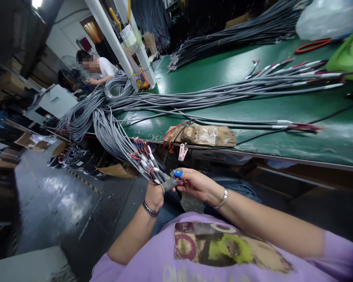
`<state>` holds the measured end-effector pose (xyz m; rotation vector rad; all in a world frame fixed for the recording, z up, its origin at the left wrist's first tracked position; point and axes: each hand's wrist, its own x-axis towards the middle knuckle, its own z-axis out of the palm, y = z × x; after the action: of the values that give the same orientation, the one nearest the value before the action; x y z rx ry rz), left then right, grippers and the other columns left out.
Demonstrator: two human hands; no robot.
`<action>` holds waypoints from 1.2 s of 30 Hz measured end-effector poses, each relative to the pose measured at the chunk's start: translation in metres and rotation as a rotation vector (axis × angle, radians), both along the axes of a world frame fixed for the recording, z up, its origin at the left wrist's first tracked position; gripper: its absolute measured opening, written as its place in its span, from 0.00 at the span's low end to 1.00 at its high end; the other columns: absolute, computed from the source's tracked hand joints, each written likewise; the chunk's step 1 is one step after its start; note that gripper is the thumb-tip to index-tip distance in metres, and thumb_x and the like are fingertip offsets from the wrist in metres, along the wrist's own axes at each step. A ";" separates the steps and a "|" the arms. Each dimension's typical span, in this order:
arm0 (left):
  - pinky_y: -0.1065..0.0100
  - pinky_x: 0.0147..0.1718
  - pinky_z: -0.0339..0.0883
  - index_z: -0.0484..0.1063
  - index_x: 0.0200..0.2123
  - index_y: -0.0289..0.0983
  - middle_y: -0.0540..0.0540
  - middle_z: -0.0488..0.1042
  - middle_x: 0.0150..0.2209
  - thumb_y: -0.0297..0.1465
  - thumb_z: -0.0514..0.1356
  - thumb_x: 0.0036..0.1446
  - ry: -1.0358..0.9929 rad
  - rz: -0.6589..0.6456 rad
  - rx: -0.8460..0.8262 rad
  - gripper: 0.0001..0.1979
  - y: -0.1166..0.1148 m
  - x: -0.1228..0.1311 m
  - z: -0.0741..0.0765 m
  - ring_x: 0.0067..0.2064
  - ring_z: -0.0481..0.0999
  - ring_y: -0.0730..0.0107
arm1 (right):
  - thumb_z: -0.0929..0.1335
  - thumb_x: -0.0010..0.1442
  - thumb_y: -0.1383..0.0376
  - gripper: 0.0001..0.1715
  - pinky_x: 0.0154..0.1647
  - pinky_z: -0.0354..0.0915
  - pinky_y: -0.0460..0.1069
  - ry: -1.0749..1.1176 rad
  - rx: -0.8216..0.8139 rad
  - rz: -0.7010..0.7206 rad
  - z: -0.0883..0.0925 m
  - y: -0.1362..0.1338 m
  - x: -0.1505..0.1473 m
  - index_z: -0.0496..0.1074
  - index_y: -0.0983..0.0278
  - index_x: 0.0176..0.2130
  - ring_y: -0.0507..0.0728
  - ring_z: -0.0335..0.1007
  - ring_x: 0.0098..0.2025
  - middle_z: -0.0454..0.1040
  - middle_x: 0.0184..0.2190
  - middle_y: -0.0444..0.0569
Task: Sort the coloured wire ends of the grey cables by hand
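Note:
Low in front of the bench edge, my left hand (154, 196) is closed around the end of a grey cable, beside a short grey wrapped piece (168, 185) that may be tape on my thumb. My right hand (195, 184), with blue tape (178, 173) on one digit, pinches the thin coloured wires (180, 182) at that end; its fingertips are partly hidden. Just beyond my hands hang several other grey cable ends (148, 158) with white sleeves and loose coloured wires. They belong to a large grey cable bundle (108, 125) draped over the bench edge.
Grey cables (194, 100) stretch across the green bench (220, 66). A wooden block (214, 135) with a pink clip (182, 152) sits at its front edge. Black cables (232, 39), a green basket (347, 55) and a white post (114, 43) stand farther back. A co-worker (102, 70) is at the left.

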<state>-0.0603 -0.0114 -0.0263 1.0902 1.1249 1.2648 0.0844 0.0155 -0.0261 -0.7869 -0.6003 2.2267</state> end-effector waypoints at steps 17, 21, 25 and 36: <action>0.68 0.27 0.69 0.72 0.14 0.35 0.50 0.70 0.16 0.34 0.69 0.38 -0.008 0.125 -0.034 0.12 -0.003 0.009 0.005 0.24 0.73 0.69 | 0.75 0.42 0.55 0.20 0.22 0.52 0.44 -0.191 0.257 -0.113 0.005 -0.003 0.003 0.68 0.65 0.27 0.46 0.57 0.20 0.65 0.17 0.39; 0.68 0.26 0.68 0.71 0.15 0.34 0.50 0.70 0.16 0.34 0.69 0.37 -0.005 0.132 -0.036 0.12 -0.004 0.009 0.006 0.24 0.73 0.70 | 0.76 0.40 0.55 0.20 0.21 0.49 0.44 -0.186 0.280 -0.107 0.007 -0.002 -0.002 0.69 0.66 0.27 0.46 0.56 0.19 0.67 0.17 0.40; 0.69 0.25 0.67 0.71 0.15 0.34 0.51 0.70 0.16 0.33 0.69 0.39 -0.025 0.151 -0.031 0.12 -0.003 0.009 0.006 0.22 0.72 0.71 | 0.76 0.40 0.60 0.17 0.22 0.54 0.43 -0.149 0.180 -0.177 0.004 -0.004 -0.006 0.68 0.66 0.24 0.46 0.58 0.20 0.66 0.17 0.39; 0.72 0.22 0.63 0.72 0.16 0.33 0.50 0.70 0.16 0.32 0.69 0.37 -0.032 0.069 -0.108 0.10 0.005 0.002 0.011 0.20 0.69 0.75 | 0.67 0.58 0.62 0.08 0.25 0.65 0.45 0.026 -0.141 -0.276 -0.018 0.010 0.028 0.70 0.64 0.29 0.48 0.63 0.22 0.70 0.23 0.44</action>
<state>-0.0586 -0.0068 -0.0155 0.9547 1.2013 1.2565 0.1122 0.0259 -0.0439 -0.8550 -0.3035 2.0363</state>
